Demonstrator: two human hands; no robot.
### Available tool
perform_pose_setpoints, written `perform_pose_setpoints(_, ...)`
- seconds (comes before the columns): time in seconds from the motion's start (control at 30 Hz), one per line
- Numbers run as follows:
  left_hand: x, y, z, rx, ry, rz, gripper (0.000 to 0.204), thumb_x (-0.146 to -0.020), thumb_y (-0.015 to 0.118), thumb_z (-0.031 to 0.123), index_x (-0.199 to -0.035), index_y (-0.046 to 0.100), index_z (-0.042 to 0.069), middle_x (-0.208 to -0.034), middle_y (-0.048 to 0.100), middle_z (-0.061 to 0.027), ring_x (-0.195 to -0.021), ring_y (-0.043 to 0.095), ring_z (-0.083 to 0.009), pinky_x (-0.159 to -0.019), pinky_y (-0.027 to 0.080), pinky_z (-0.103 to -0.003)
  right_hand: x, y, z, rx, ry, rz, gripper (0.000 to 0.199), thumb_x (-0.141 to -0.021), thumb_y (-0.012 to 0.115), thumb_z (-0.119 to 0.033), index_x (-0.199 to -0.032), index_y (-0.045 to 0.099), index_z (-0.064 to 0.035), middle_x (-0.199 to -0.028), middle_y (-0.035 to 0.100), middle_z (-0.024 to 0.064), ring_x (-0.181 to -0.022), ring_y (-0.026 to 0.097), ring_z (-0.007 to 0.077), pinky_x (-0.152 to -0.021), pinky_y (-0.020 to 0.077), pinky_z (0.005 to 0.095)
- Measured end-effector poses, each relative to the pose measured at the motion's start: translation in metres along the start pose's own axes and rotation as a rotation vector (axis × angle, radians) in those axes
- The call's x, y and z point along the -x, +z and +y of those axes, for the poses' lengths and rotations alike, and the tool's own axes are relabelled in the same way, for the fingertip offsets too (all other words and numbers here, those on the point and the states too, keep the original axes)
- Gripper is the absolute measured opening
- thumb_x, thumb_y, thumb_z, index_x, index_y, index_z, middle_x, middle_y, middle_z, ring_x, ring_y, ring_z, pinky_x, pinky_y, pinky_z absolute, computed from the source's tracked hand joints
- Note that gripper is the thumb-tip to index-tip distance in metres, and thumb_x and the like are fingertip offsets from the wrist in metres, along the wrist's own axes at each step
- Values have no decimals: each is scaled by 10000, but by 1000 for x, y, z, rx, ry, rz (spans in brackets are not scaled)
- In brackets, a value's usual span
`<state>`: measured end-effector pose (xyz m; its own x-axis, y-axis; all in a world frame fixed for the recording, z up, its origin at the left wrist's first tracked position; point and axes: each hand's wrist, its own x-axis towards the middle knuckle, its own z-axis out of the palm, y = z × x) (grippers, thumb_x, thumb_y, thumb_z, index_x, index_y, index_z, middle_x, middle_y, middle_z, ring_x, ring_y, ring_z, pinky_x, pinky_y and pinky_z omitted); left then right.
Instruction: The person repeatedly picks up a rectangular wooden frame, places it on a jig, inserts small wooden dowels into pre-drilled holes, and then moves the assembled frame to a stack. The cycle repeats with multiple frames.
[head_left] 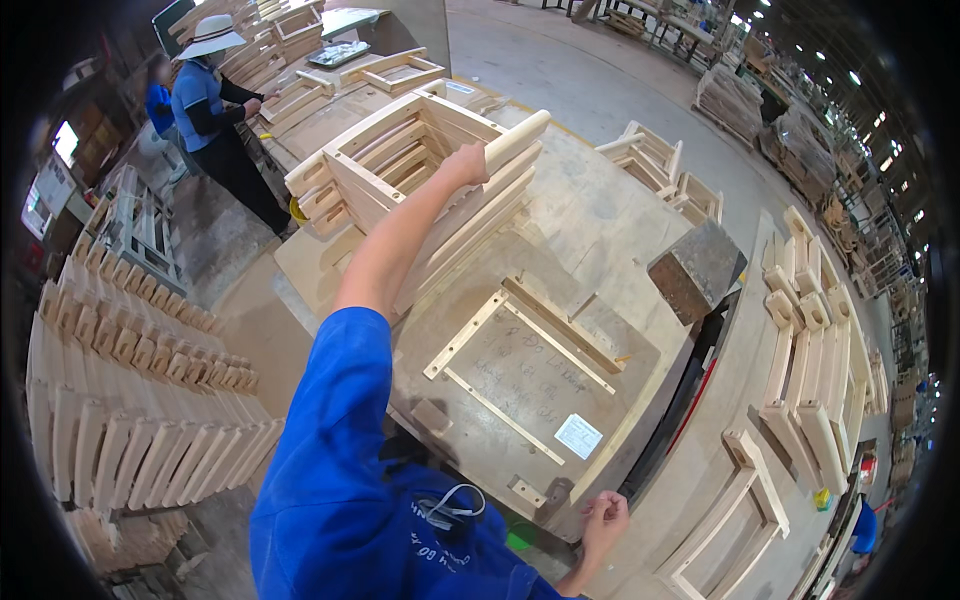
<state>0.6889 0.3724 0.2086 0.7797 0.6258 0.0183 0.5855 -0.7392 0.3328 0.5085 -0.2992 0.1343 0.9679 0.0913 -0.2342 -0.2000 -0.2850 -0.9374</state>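
My left arm reaches far across the bench. My left hand [466,166] is closed on the top wooden frame [515,138] of a stack, at its rounded near rail. Several pale frames with curved slats and rails lie under it. My right hand [605,518] is low at the bench's near right edge, its fingers curled together; whether anything small is inside them is hidden. Between the hands lies a brown jig board [490,385] with pale wooden strips [505,415] fixed on it, handwriting and a white label [578,437].
Stacked frames [150,390] stand on my left. A dark metal-faced block [697,270] sits at the bench's right. Beyond a dark gap, another table bears a loose frame [725,525] and upright frames [815,360]. A co-worker in a hat [215,110] handles frames at the far left.
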Motion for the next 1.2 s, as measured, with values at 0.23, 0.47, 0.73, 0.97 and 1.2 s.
perform_pose_setpoints(0.23, -14, 7, -22, -22, 0, 26, 595, -700, 750, 276, -1198, 583, -4, -1168, 629, -270, -1094, 614, -405, -946, 507, -466, 11, -30, -52, 27, -63, 118, 115, -973, 555, -131, -990, 567, -17, -734, 583, 23, -646, 552, 77, -589, 455, 217)
perform_pose_setpoints(0.47, -6, -13, -22, 133, -71, 5, 524, -675, 770, 368, -1002, 716, -38, -1038, 684, -261, -987, 674, -366, -883, 537, -426, -19, -121, -62, 370, -326, 513, 173, -964, 566, -172, -921, 589, -6, -746, 583, 34, -665, 539, 92, -594, 431, 244)
perform_pose_setpoints(0.73, -3, -53, -47, 531, -202, 302, 424, -748, 718, 392, -989, 747, 44, -907, 732, -154, -838, 701, -265, -799, 532, -349, -84, -216, -35, 1025, -307, 942, 462, -923, 613, -358, -1153, 586, 42, -976, 661, 260, -952, 626, 414, -859, 472, 458)
perform_pose_setpoints(0.97, 50, -99, 37, 50, 431, 475, 505, -773, 718, 383, -1151, 669, 52, -1126, 666, -191, -1111, 601, -339, -966, 454, -414, -95, -191, -17, 827, -51, 621, 482, -865, 662, -360, -1146, 587, 25, -1023, 662, 278, -985, 631, 444, -800, 500, 462)
perform_pose_setpoints(1.2, 201, -32, 141, 299, 1011, 160, 370, -858, 683, 126, -1182, 586, -23, -1169, 611, -195, -1126, 554, -374, -979, 428, -439, -32, -129, -15, 635, -31, 623, 272, -807, 623, -244, -827, 591, 26, -875, 618, 265, -867, 594, 436, -768, 473, 518)
